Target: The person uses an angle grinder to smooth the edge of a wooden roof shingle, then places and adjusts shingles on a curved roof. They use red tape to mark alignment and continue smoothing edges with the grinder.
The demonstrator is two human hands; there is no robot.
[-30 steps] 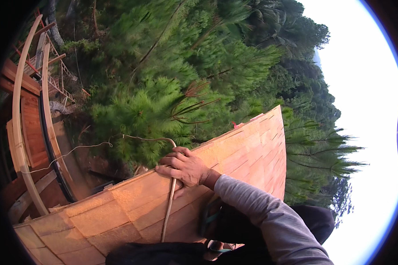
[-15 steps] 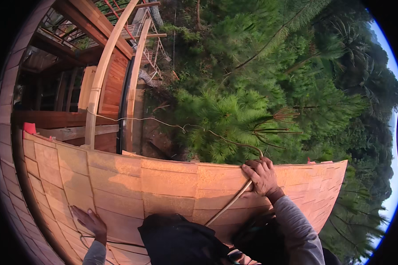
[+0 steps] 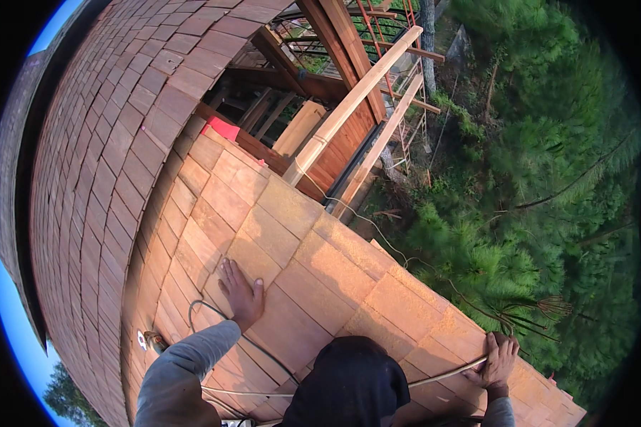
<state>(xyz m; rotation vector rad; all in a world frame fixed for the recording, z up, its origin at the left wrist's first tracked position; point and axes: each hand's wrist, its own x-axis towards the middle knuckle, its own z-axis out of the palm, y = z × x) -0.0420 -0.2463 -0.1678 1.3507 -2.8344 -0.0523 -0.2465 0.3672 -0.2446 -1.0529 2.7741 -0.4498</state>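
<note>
My left hand (image 3: pixel 242 293) lies flat on the wooden shingles (image 3: pixel 303 306), fingers spread and nothing in them. At the roof's lower edge on the right, my right hand (image 3: pixel 497 361) is closed around a pale cable (image 3: pixel 445 373). The cable runs from beside my dark-clothed knee (image 3: pixel 349 384) up to that hand. Past the edge, a thin pale line (image 3: pixel 377 231) stretches to a wooden beam. A dark cord (image 3: pixel 260 350) loops over the shingles beside my left forearm.
A tool with a round white disc (image 3: pixel 149 341) lies left of my left forearm. Darker shingles (image 3: pixel 92 178) rise on the left. Beyond the edge are wooden beams (image 3: pixel 363 92), red scaffolding (image 3: pixel 377 43) and pine trees (image 3: pixel 470 235) below. Red material (image 3: pixel 222 129) sits at the far corner.
The view has swung left, bringing the darker roof slope and the tool into sight. My left hand has moved farther up the shingles; my right hand still grips the cable at the edge.
</note>
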